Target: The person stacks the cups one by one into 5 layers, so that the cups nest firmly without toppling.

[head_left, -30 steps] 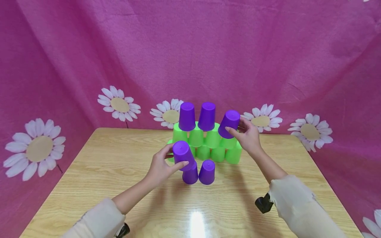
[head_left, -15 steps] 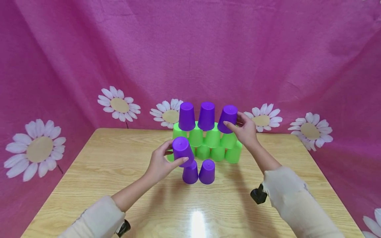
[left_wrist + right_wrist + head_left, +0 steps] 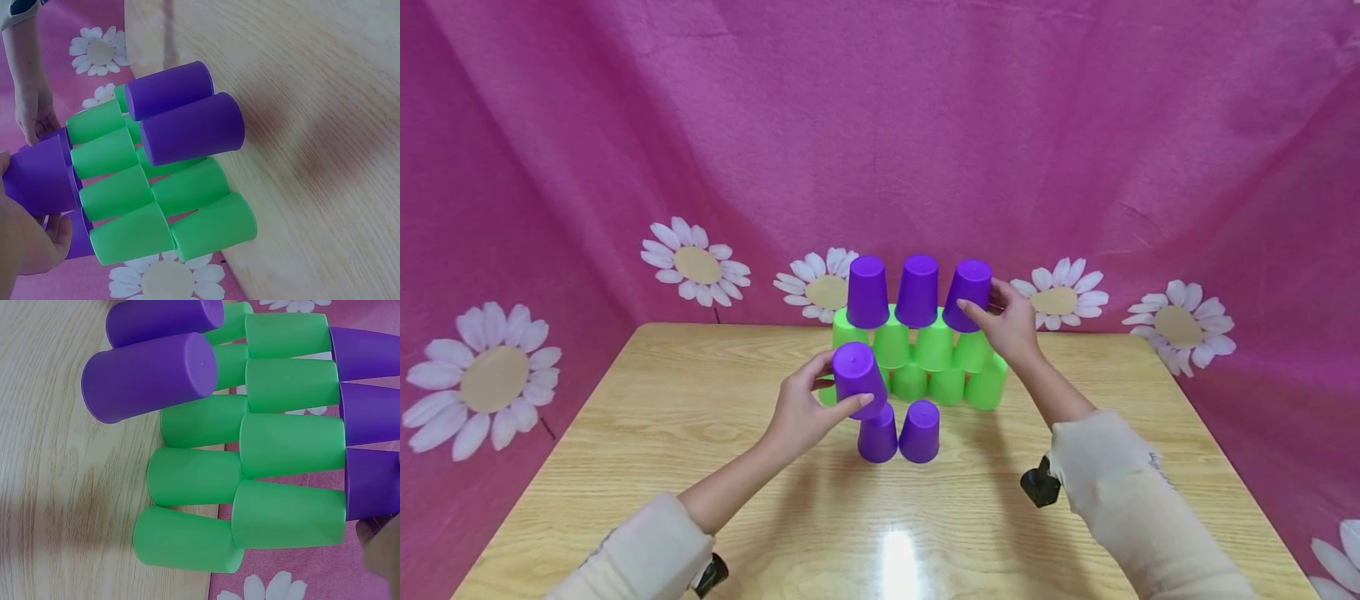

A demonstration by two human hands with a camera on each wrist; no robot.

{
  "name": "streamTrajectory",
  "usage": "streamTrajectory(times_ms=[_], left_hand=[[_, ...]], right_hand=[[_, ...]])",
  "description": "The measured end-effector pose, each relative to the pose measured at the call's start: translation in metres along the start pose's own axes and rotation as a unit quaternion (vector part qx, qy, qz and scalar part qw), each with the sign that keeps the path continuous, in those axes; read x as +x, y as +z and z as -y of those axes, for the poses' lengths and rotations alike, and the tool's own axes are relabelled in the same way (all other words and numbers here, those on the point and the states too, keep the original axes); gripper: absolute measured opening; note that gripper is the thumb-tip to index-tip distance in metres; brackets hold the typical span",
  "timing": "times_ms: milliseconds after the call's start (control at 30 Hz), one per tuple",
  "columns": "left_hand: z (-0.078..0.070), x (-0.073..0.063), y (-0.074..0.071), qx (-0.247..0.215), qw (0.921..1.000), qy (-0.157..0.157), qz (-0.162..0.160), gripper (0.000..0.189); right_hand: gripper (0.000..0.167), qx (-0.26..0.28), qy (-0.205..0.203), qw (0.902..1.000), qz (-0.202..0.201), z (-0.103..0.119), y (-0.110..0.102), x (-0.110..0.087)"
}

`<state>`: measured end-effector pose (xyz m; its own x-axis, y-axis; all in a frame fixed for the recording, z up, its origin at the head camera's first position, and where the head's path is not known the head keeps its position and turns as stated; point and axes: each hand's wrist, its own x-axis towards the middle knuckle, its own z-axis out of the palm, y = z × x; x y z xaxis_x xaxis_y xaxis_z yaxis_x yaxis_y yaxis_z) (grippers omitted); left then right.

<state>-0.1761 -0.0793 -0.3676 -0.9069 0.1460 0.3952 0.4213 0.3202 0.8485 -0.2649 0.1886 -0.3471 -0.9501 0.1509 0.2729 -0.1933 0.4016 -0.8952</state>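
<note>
My left hand (image 3: 801, 408) grips an upside-down purple cup (image 3: 859, 382), thumb across its near side. It is raised in front of the green cups (image 3: 891, 343), which stand upside down in two tiers. Along the upper green tier sit two purple cups, a left one (image 3: 867, 293) and a middle one (image 3: 917, 292). To their right my right hand (image 3: 1015, 327) holds another purple cup (image 3: 967, 293) by its side. In the right wrist view this cup (image 3: 372, 484) has its rim at the top of the end green cups.
Two purple cups, a left one (image 3: 877, 439) and a right one (image 3: 919, 433), stand upside down on the wooden table (image 3: 700, 375) in front of the green tiers. A pink daisy-print cloth (image 3: 880, 150) hangs close behind the table.
The right hand has brought its purple cup up and left, more upright, into line with the two purple cups on top. My left hand has risen slightly, still holding its cup.
</note>
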Motion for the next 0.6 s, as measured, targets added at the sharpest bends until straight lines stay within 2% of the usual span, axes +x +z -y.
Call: streamTrajectory(times_ms=[200, 400, 600], left_hand=[[-0.003, 0.003, -0.001, 0.003, 0.9999, -0.012, 0.001, 0.053], [-0.010, 0.007, -0.005, -0.003, 1.0000, 0.000, 0.001, 0.054], [-0.014, 0.014, -0.009, -0.003, 1.0000, -0.005, -0.003, 0.054]], right_hand=[[0.055, 0.000, 0.006, 1.0000, 0.002, 0.001, 0.000, -0.001], [0.057, -0.014, -0.004, 0.9998, 0.011, 0.001, -0.004, -0.003], [0.059, 0.001, -0.014, 0.9998, -0.015, 0.001, -0.009, -0.010]])
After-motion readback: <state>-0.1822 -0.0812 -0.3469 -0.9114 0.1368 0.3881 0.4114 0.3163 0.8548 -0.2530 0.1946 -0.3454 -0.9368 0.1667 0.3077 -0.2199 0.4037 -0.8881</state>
